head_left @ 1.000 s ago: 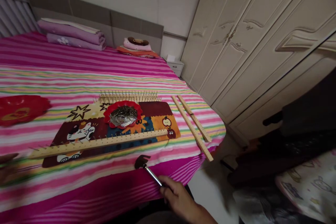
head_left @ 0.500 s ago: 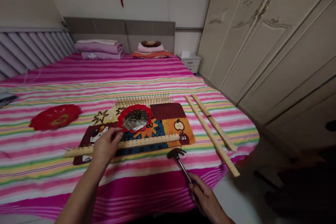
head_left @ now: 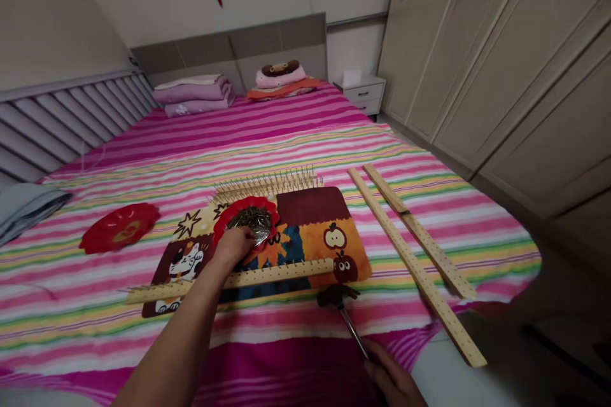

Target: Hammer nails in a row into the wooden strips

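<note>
My left hand (head_left: 233, 245) reaches into a red scalloped bowl (head_left: 220, 229) full of loose nails (head_left: 252, 216). Its fingers are bent together at the front of the pile, and their tips are hidden. A wooden strip (head_left: 281, 273) with a row of nails along it lies below the bowl, partly covered by my left forearm. In the lower right my right hand (head_left: 392, 374) is closed round the handle of a claw hammer (head_left: 353, 329). The hammer's dark head is just in front of the strip's right end.
Strips bristling with nails (head_left: 267, 184) lie behind the bowl on a patterned mat (head_left: 312, 206). Two drilled wooden strips (head_left: 420, 267) rest on the right of the striped bed (head_left: 286, 140). A red plate (head_left: 119, 227) sits on the left, grey folded cloth (head_left: 28, 210) beyond it.
My left hand has moved from above the wooden strip up and right into the bowl of nails. My right hand still holds the hammer low. The camera view has shifted and tilted.
</note>
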The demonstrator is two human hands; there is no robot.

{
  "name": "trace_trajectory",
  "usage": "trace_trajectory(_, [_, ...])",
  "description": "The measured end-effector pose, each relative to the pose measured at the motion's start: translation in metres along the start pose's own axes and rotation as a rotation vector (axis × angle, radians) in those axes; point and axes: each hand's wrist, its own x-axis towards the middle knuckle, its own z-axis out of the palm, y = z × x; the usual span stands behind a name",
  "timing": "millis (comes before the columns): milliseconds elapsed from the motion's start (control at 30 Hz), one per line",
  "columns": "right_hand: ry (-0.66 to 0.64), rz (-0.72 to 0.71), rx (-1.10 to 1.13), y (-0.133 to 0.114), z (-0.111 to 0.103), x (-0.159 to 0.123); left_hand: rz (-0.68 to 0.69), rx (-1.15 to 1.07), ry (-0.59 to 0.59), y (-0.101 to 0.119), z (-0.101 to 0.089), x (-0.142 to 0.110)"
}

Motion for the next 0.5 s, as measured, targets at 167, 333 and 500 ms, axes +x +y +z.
trace_trajectory(167, [-0.015,0.034,-0.047,0.0,-0.006,0.001,0.028,0.05,-0.051,0.002,-0.003,0.0])
trace_trajectory(333, [-0.059,0.043,-0.017,0.003,-0.008,0.003,-0.011,-0.268,0.002,-0.006,-0.007,-0.008])
trace_trajectory(500, [-0.06,0.027,0.015,0.004,-0.009,0.005,-0.044,-0.967,0.025,-0.011,-0.016,-0.025])
